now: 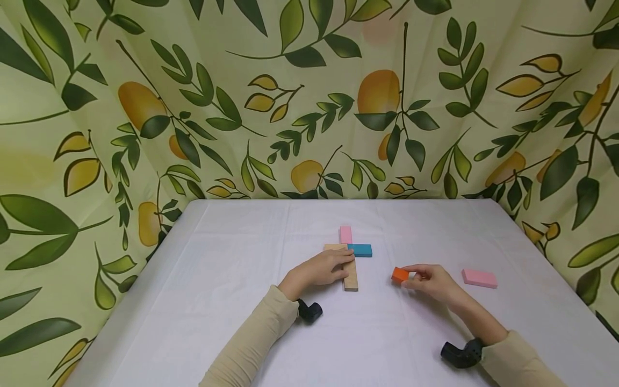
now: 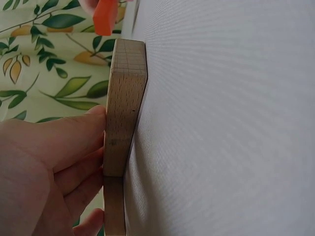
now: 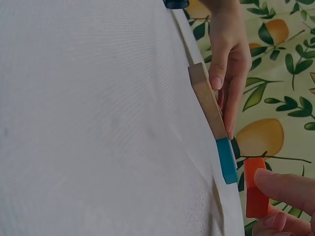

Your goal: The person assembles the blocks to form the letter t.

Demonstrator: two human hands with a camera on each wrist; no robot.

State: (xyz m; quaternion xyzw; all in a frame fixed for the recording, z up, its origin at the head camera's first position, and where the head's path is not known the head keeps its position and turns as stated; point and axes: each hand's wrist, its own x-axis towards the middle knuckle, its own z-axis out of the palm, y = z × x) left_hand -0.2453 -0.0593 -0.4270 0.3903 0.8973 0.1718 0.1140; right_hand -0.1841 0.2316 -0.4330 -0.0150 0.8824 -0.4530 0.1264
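On the white tabletop, several flat blocks lie joined in a cross-like pattern. A long wooden block (image 1: 351,281) points toward me, and another wooden block (image 1: 332,246) lies crosswise at its far end. To its right is a teal block (image 1: 361,250); a pink block (image 1: 345,234) extends from the back. My left hand (image 1: 323,269) rests on the wooden blocks, its thumb and fingers touching them and partly covering both. My right hand (image 1: 432,283) pinches an orange block (image 3: 256,189) between thumb and fingers, to the right of the pattern; in the right wrist view it appears raised above the cloth.
A separate pink block (image 1: 479,278) lies right of my right hand. White cloth (image 1: 217,269) covers the table. A leaf-and-fruit patterned curtain (image 1: 271,134) hangs behind and along the sides. Black devices (image 1: 464,355) are worn at both wrists.
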